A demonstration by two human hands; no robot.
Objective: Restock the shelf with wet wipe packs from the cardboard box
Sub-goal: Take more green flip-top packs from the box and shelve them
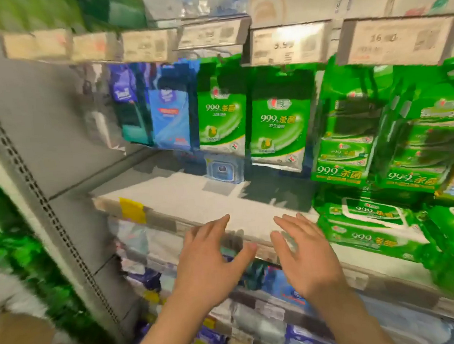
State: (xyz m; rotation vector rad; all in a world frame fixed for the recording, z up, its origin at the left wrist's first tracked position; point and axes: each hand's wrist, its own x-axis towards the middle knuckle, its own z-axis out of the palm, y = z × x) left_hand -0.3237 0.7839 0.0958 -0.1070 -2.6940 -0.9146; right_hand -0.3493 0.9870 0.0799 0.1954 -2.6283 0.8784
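Retail shop aisle, metal shelf (185, 201) stocked with wet wipe packs (276, 130), price tags (286, 44) along shelf edges

1. The left hand (208, 264) and right hand (305, 257) hover at the front edge of the shelf (184, 199), fingers spread, holding nothing.
2. Green wipe packs (276, 130) stand at the back edge.
3. More green packs (369, 229) lie stacked at the right end.
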